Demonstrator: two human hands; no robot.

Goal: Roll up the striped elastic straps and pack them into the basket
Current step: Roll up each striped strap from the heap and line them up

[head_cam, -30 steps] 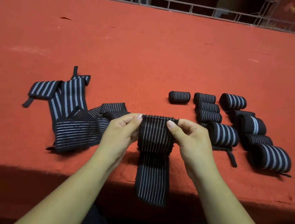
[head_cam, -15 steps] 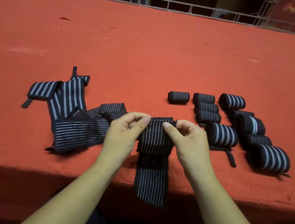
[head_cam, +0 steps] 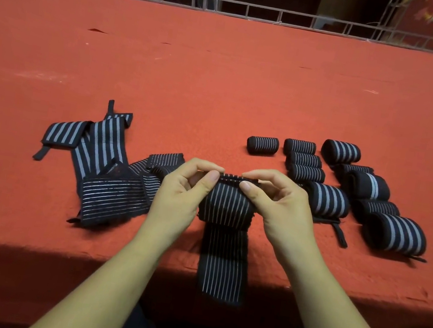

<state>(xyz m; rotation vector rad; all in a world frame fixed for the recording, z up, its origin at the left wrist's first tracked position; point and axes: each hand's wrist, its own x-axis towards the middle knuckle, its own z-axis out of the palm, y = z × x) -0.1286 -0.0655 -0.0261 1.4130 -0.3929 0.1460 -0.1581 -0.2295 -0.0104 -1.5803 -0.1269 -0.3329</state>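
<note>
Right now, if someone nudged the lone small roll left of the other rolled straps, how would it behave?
The small roll probably rolls away: it lies on its side, a cylinder. Likely light and squashy, being wound elastic. The red cloth may slow it.

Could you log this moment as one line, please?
strap: partly rolled | left hand: pinches it | right hand: pinches it

Head view, forward-down, close over table (head_cam: 224, 78)
</note>
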